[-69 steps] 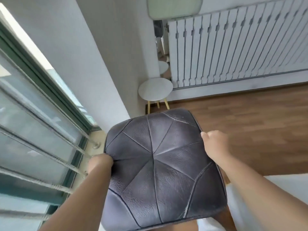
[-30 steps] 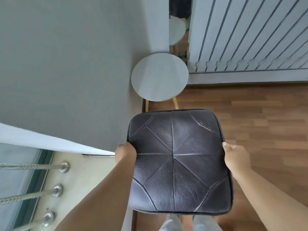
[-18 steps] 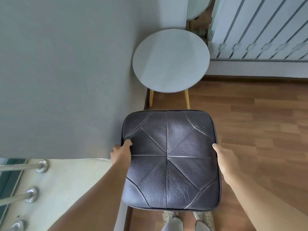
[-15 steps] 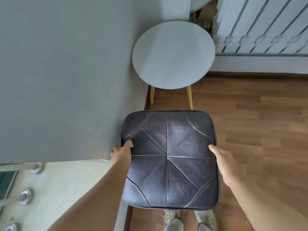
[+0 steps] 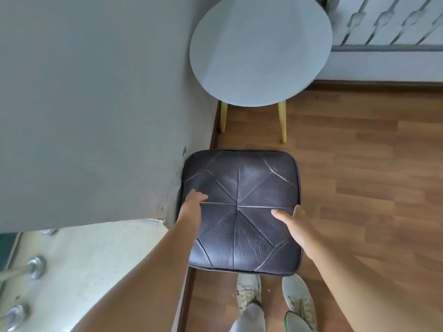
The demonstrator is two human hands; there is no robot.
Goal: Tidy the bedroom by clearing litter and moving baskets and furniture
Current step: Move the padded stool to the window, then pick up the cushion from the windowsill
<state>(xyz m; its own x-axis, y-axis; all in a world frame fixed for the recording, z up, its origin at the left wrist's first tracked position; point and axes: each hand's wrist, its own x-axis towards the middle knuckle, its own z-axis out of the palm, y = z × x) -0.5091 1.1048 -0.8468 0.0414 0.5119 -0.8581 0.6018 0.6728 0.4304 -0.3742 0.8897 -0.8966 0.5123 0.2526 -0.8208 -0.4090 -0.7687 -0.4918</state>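
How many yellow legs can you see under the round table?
2. One yellow leg is by the wall, the other yellow leg is further right. The round table may hide more.

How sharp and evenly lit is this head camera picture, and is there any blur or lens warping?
Head view: soft, even daylight, no hard shadows; faint sheen on the dark quilted leather stool seat. The round white side table and white slatted panel look slightly smeared. Wide-angle warping bends the grey wall edge and stretches the forearms.

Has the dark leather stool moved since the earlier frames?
Yes. The stool came forward and down beside the wall, just short of the round table.
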